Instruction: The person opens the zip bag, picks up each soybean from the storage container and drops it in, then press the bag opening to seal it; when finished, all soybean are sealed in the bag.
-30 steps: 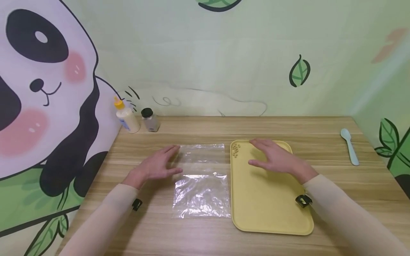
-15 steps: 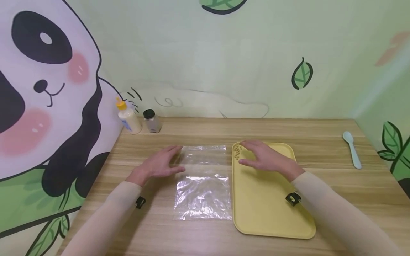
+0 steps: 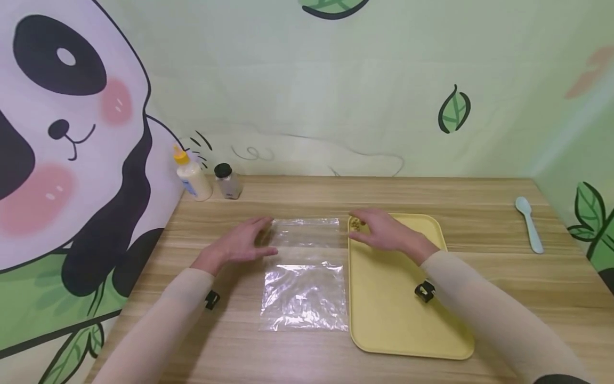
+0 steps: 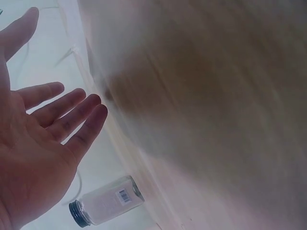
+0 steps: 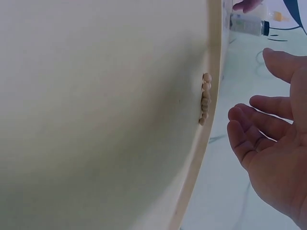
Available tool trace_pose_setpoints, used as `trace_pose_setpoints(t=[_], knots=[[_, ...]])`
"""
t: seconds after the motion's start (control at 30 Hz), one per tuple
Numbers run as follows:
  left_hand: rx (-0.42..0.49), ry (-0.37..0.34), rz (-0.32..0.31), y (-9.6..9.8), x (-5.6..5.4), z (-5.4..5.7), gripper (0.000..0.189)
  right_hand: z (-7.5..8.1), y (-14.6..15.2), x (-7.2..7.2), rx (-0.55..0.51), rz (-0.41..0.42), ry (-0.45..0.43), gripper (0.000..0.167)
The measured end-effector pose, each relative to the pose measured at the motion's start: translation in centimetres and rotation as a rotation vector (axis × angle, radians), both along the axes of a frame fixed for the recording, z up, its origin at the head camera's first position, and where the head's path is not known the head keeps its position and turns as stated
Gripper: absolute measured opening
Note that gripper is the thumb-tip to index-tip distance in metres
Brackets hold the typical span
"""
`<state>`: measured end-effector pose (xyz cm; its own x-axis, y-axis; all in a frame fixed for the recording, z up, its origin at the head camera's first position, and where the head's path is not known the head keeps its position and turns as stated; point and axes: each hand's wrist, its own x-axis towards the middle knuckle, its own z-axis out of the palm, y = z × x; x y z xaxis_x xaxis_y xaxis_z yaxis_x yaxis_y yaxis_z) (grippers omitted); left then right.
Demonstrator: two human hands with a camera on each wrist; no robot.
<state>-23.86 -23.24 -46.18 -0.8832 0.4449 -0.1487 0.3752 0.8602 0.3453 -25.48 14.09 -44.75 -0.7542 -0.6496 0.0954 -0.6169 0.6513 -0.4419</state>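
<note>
A clear plastic zip bag (image 3: pixel 304 293) lies flat on the wooden table. My left hand (image 3: pixel 235 245) is at its upper left edge, fingers apart and holding nothing; the left wrist view shows the same hand (image 4: pixel 43 124) with its palm bare. To the right of the bag is a yellow tray (image 3: pixel 398 304). Small round beans (image 3: pixel 355 224) sit clustered in its far left corner, and in the right wrist view the beans (image 5: pixel 206 98) line up against the rim. Over that corner hovers my right hand (image 3: pixel 384 229), thumb and fingers spread around the beans, with nothing gripped.
At the back left stand a glue bottle (image 3: pixel 194 178) with a yellow tip and a glass jar (image 3: pixel 228 182) with a black lid. A pale blue spoon (image 3: pixel 530 225) lies far right. Behind the table rises a wall (image 3: pixel 307 96) with a panda mural.
My right hand has moved left across the tray to the corner with the beans, its fingers now beside them. My left hand has stayed by the bag's edge.
</note>
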Motion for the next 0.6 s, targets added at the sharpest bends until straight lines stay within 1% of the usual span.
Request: trace_pose_setpoints(t=[0.17,0.3,0.47,0.53,0.6], knots=[[0.010,0.017,-0.022,0.0,-0.4,0.0,0.093,-0.2,-0.9,-0.5,0.006,-0.004,-0.015,0.061],[0.017,0.014,-0.022,0.2,-0.7,-0.1,0.091,-0.4,-1.4,-0.9,0.003,-0.010,-0.032,0.060],[0.039,-0.003,-0.008,0.4,-1.1,-0.2,0.090,-0.7,-2.1,-1.4,-0.009,0.005,-0.032,0.051],[0.058,-0.007,-0.008,0.5,-1.2,-0.3,0.088,-0.8,-2.3,-1.6,-0.008,0.007,-0.029,0.045],[0.070,-0.007,-0.009,0.5,-1.4,-0.4,0.086,-1.0,-2.6,-1.8,-0.005,0.004,-0.019,0.042]])
